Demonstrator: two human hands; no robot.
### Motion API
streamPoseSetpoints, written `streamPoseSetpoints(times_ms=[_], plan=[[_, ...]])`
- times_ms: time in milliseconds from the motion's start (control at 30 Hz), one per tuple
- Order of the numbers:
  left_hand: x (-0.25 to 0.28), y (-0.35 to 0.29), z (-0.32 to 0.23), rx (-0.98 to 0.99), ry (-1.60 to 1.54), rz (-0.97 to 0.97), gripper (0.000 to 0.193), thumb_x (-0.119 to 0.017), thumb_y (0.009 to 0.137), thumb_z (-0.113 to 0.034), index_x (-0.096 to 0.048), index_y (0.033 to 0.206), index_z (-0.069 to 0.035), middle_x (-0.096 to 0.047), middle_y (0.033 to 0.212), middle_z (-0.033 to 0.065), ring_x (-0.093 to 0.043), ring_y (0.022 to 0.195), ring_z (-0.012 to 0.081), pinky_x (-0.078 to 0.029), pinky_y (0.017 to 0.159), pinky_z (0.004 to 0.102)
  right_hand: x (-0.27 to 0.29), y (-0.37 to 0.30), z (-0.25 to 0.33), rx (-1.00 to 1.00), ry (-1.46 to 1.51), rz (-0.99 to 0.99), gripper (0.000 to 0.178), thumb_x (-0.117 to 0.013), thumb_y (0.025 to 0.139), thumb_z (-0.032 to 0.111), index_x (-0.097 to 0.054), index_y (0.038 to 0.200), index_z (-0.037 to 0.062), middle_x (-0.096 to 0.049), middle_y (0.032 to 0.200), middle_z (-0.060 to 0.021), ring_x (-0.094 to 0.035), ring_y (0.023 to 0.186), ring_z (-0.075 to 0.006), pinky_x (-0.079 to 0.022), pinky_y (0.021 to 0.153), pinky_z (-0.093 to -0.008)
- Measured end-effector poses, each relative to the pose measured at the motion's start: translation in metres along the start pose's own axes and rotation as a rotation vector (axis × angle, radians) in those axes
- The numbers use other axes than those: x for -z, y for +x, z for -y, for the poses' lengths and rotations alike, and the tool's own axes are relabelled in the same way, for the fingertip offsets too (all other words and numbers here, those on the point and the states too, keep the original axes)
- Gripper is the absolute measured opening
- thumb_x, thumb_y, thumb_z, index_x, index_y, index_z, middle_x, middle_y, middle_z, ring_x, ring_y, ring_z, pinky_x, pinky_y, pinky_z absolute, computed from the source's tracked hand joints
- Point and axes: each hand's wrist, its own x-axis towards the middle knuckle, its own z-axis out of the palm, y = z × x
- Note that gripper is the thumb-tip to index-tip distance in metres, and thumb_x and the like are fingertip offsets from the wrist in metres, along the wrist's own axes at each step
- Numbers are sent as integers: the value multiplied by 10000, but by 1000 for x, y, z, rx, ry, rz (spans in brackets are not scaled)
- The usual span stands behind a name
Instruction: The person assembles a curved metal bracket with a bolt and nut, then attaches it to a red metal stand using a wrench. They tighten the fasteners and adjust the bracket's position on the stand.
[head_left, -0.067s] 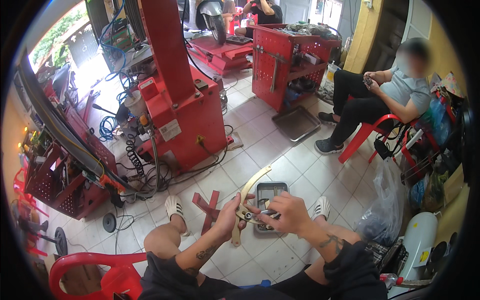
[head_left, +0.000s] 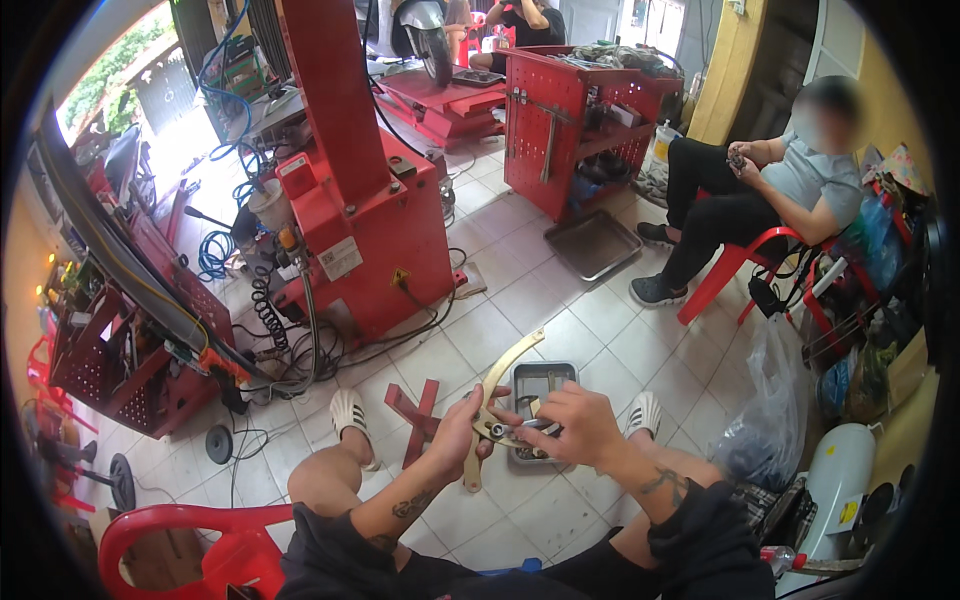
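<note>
My left hand [head_left: 456,432] is closed around a curved, gold-coloured metal bracket [head_left: 519,350], held above the floor between my knees. One arm of it sweeps up and away from me; another end shows below my palm. In my right hand [head_left: 580,425], fingers curled, is a short silver wrench [head_left: 515,432] whose round end lies against the middle of the bracket. The fingers partly hide the tool and the spot where it meets the metal. Under both hands a grey metal tray [head_left: 543,367] with small parts stands on the tiles.
A red metal stand [head_left: 402,412] is by my left foot. Ahead are a red lift machine [head_left: 390,265], a red tool cart [head_left: 535,150] and a shallow drip tray [head_left: 594,248]. To the right sit a person [head_left: 815,180] on a red chair and a plastic bag [head_left: 765,400].
</note>
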Motion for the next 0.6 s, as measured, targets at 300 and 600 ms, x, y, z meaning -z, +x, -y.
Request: streamPoseSetpoints(times_ms=[300, 600], plan=[[-4, -3, 1, -31, 198, 19, 675, -278, 1081, -562, -576, 1374, -32, -686, 872, 39, -390, 437, 37, -342, 407, 190, 13, 2, 1, 7, 133, -92, 231, -845, 766, 303, -715, 728, 116, -647, 715, 10, -567, 652, -204, -465, 560, -345], [-3, 0, 12, -45, 256, 166, 391, -571, 1048, -381, -641, 1311, -101, -422, 603, -96, -373, 475, 21, -281, 441, 222, 8, 4, -3, -113, 112, -39, 290, -843, 755, 357, -708, 736, 101, -639, 686, -15, -604, 718, -224, -498, 618, -360]])
